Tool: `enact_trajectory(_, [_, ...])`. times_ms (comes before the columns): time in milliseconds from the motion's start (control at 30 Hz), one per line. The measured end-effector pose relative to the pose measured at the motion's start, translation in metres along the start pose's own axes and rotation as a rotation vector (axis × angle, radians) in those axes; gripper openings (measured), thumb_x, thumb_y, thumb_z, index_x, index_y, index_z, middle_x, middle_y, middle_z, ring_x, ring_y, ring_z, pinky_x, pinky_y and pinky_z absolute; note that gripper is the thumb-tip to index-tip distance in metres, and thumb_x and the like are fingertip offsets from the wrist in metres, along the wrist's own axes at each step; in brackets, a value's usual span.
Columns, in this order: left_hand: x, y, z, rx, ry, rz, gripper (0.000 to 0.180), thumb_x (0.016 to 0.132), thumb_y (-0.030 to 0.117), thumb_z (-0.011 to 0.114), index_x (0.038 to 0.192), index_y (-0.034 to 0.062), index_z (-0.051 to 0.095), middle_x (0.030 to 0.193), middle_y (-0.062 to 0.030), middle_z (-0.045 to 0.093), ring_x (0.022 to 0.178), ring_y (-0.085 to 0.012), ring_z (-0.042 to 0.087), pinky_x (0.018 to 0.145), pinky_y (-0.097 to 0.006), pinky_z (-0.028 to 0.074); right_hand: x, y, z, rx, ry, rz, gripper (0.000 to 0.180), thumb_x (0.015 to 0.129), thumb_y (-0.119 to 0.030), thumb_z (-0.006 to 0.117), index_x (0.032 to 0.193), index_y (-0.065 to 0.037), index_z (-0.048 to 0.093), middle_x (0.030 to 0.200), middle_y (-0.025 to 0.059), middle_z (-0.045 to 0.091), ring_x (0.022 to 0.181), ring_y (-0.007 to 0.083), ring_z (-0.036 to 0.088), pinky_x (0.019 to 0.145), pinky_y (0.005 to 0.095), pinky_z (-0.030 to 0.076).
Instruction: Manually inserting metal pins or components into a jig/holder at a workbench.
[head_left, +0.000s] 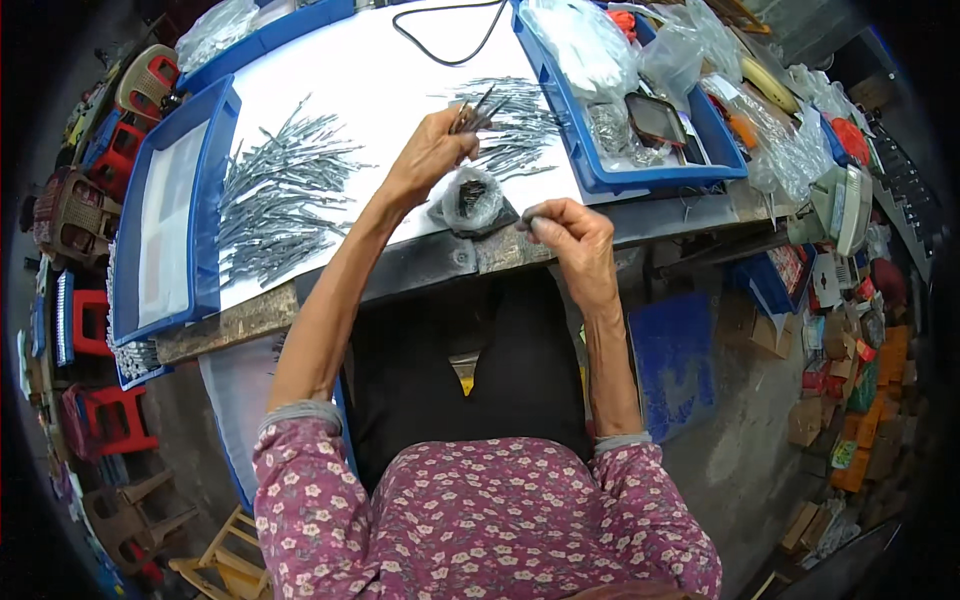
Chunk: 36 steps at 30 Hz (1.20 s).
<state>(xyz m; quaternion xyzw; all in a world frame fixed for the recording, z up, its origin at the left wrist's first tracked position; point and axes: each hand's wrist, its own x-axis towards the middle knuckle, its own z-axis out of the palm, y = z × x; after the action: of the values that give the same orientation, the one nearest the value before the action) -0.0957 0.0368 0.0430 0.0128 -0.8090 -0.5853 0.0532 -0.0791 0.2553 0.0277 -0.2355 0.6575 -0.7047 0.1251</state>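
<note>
My left hand (432, 155) is closed on a small bunch of thin dark rods (478, 115), which stick out past the fingertips above the table. Just below it stands an open clear plastic bag (470, 203) with small dark pieces inside, at the table's near edge. To the right of the bag, my right hand (578, 240) pinches something small and dark grey, too little of it showing to name. A big pile of thin grey rods (290, 195) spreads over the white tabletop on the left. A smaller pile of similar rods (515, 125) lies beyond the bag.
A blue tray (170, 215) borders the left pile. Another blue tray (650, 178), heaped with plastic bags and small items, stands on the right. A black cable (440, 62) loops across the far tabletop (395, 85). Red stools (118, 418) and boxes (805, 420) stand around.
</note>
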Motion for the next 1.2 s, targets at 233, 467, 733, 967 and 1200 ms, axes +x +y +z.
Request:
enact_trajectory(233, [0.070, -0.008, 0.031, 0.909, 0.026, 0.244, 0.016, 0.079, 0.003, 0.041, 0.092, -0.0004, 0.049, 0.080, -0.0220, 0.057, 0.073, -0.0373, 0.056, 0.065, -0.045, 0.044, -0.024, 0.020, -0.024, 0.108, -0.052, 0.193, 0.013, 0.079, -0.005, 0.059, 0.088, 0.004, 0.059, 0.079, 0.0052, 0.060, 0.069, 0.0086, 0.054, 0.065, 0.0205, 0.045])
enact_trajectory(467, [0.098, -0.018, 0.055, 1.074, -0.020, 0.343, 0.013, 0.081, 0.006, 0.039, 0.089, 0.0007, 0.048, 0.077, -0.0200, 0.055, 0.071, -0.0356, 0.056, 0.059, -0.045, 0.043, -0.041, 0.028, -0.041, 0.296, -0.026, 0.190, 0.012, 0.079, -0.003, 0.057, 0.087, 0.006, 0.059, 0.082, 0.0107, 0.060, 0.072, 0.0116, 0.055, 0.066, 0.0215, 0.044])
enact_trajectory(733, [0.104, -0.030, 0.066, 1.036, 0.070, 0.473, 0.013, 0.084, 0.008, 0.036, 0.085, 0.0005, 0.046, 0.077, -0.0159, 0.048, 0.068, -0.0281, 0.049, 0.064, -0.040, 0.042, -0.050, 0.030, -0.047, 0.373, -0.034, 0.194, 0.012, 0.078, -0.001, 0.057, 0.088, 0.006, 0.058, 0.084, 0.0123, 0.060, 0.075, 0.0127, 0.056, 0.066, 0.0220, 0.044])
enact_trajectory(967, [0.090, -0.023, 0.059, 0.908, 0.082, 0.435, 0.016, 0.080, 0.012, 0.047, 0.086, 0.0021, 0.057, 0.088, -0.0181, 0.054, 0.081, -0.0337, 0.055, 0.071, -0.045, 0.044, -0.053, 0.025, -0.041, 0.409, -0.039, 0.212, 0.009, 0.078, -0.002, 0.057, 0.085, 0.005, 0.057, 0.084, 0.0132, 0.058, 0.075, 0.0136, 0.054, 0.066, 0.0218, 0.043])
enact_trajectory(1200, [0.032, -0.020, 0.031, 0.800, 0.302, 0.618, 0.019, 0.073, -0.002, 0.053, 0.091, 0.0003, 0.057, 0.088, -0.0183, 0.055, 0.080, -0.0324, 0.055, 0.070, -0.041, 0.046, -0.052, 0.017, -0.023, 0.258, -0.067, 0.219, 0.011, 0.079, -0.004, 0.057, 0.085, 0.004, 0.057, 0.084, 0.0118, 0.058, 0.072, 0.0117, 0.053, 0.066, 0.0213, 0.042])
